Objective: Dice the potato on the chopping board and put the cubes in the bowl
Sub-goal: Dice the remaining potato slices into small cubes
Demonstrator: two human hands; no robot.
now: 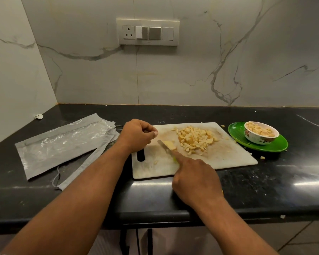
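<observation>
A white chopping board (228, 155) lies on the black counter. A heap of diced potato cubes (196, 138) sits on its middle. To the left of the heap lies a larger uncut potato piece (170, 145). My right hand (195, 178) grips a knife (165, 146), index finger stretched along its spine, the blade resting against that piece. My left hand (137, 135) hovers over the board's left edge with fingers curled, holding nothing that I can see. A floral bowl (261, 133) holding potato cubes stands on a green plate (273, 147) right of the board.
Grey plastic pouches (63, 144) lie flat on the counter to the left. A few stray potato bits (262, 157) lie around the green plate. A crumpled white scrap (38, 116) sits in the back left corner. The counter's front edge runs just below my right hand.
</observation>
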